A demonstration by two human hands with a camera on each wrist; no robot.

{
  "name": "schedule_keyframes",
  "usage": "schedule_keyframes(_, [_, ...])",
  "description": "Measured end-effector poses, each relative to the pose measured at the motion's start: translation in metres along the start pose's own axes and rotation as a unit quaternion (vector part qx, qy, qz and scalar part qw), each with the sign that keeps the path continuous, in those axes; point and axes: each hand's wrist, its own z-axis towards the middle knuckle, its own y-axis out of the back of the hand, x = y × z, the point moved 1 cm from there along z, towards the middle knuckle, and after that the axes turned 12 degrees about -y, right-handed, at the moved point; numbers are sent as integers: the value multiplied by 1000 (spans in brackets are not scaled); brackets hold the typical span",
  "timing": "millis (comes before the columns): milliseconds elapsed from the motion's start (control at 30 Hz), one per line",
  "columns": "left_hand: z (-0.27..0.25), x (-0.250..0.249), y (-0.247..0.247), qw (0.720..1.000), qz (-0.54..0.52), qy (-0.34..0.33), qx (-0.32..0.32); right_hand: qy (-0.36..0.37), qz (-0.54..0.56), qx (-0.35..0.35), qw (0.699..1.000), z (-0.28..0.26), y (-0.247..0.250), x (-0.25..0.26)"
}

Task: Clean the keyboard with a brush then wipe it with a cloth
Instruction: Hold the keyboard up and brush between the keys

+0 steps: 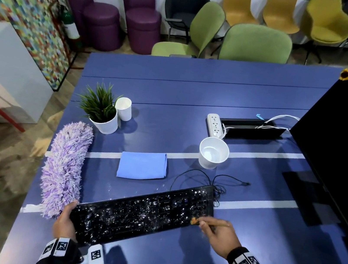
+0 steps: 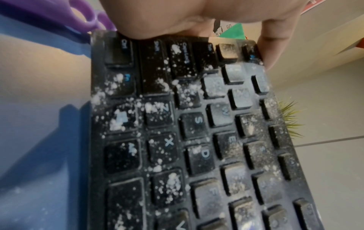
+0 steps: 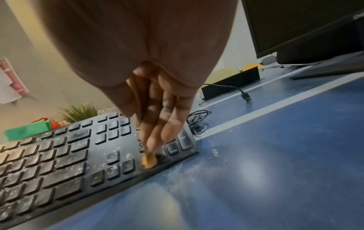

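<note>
Diagonally across the blue table point(image 1: 241, 245) lies the black keyboard point(image 1: 142, 213), speckled with white crumbs; the left hand point(image 1: 65, 222) grips its left end, thumb on top and fingers curled round the edge. The right hand point(image 1: 218, 237) pinches a thin brush point(image 1: 196, 221), its bristles touching the keyboard's right near corner. Behind the keyboard, apart from it, the folded blue cloth point(image 1: 142, 165) lies flat.

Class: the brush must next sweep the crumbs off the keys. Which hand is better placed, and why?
Right. The right hand already pinches the thin wooden brush, bristles on the dusty black keyboard at its right end; the left hand grips the keyboard's left end.
</note>
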Motion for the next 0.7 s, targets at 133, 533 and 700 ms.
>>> schedule_keyframes(133, [-4, -1, -1, 1000, 3, -11, 6, 32, 15, -130, 991, 2, 11, 15])
schedule_keyframes(533, [0, 3, 1, 999, -9, -28, -13, 55, 12, -70, 996, 8, -2, 24])
schedule_keyframes(700, [8, 9, 4, 1000, 12, -9, -11, 26, -29, -35, 999, 8, -9, 19])
